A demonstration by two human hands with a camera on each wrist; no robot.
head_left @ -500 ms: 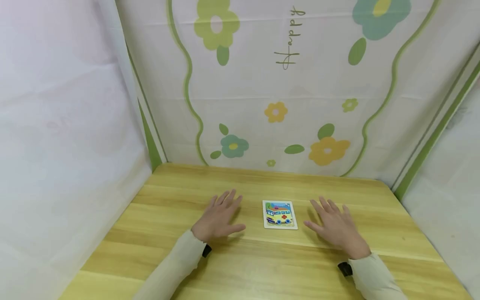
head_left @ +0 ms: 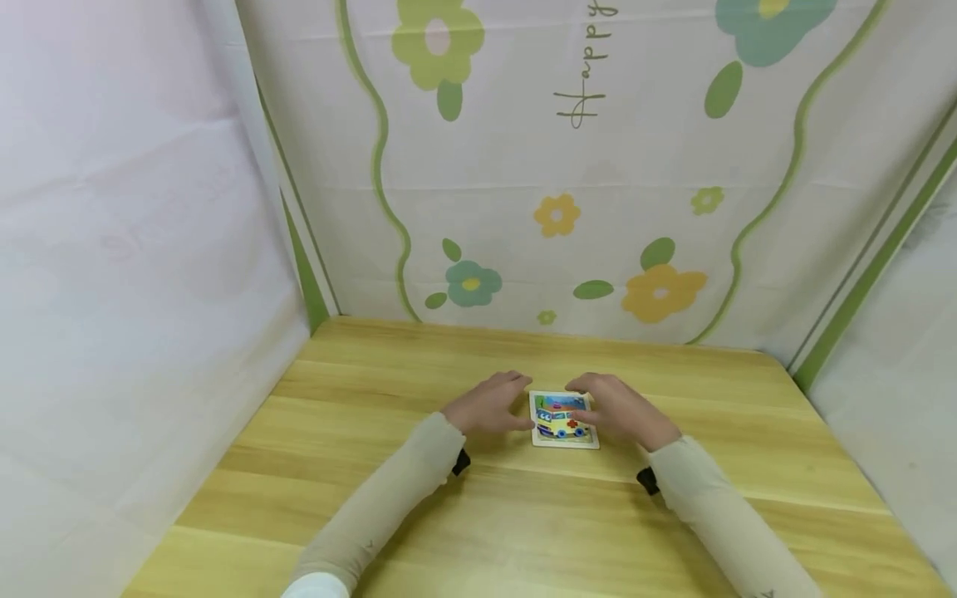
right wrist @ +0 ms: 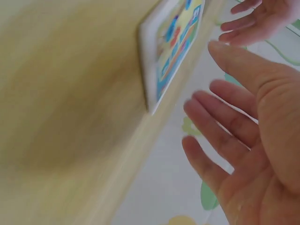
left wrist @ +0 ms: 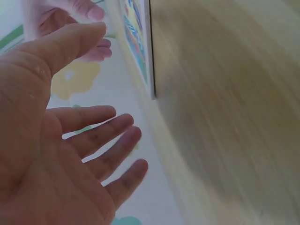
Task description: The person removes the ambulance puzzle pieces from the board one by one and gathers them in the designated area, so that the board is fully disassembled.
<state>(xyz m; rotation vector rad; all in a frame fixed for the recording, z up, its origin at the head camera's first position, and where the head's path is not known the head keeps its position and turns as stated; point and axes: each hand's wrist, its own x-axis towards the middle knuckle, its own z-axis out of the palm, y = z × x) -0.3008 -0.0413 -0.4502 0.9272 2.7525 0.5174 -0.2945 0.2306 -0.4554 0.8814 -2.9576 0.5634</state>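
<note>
Lying flat on the wood-grain bench (head_left: 478,531), roughly midway between its left and right edges and not far from its far edge: a white-bordered picture board (head_left: 561,433), nearly square, printed with a yellow cartoon ambulance with eyes at the front, blue wheels and a red cross. Just beside the board's left edge, the left hand (head_left: 492,404), relaxed, fingers loosely extended and slightly parted, thumb tip pointing at that edge. Across from it, by the right edge, the right hand (head_left: 619,407), equally relaxed, fingers extended and apart, thumb overlapping the printed face in the head view but with a gap to the board in the right wrist view. On the arms, a beige left sleeve (head_left: 389,498) and a beige right sleeve (head_left: 736,515), with a small black piece at each wrist. Behind the bench's far edge, a white cloth backdrop (head_left: 493,158) with flowers, leaves, wavy green lines and the word "Happy" running sideways. Along the bench's left edge, a pale cloth wall (head_left: 134,274); along the right edge, a similar cloth (head_left: 890,399).
</note>
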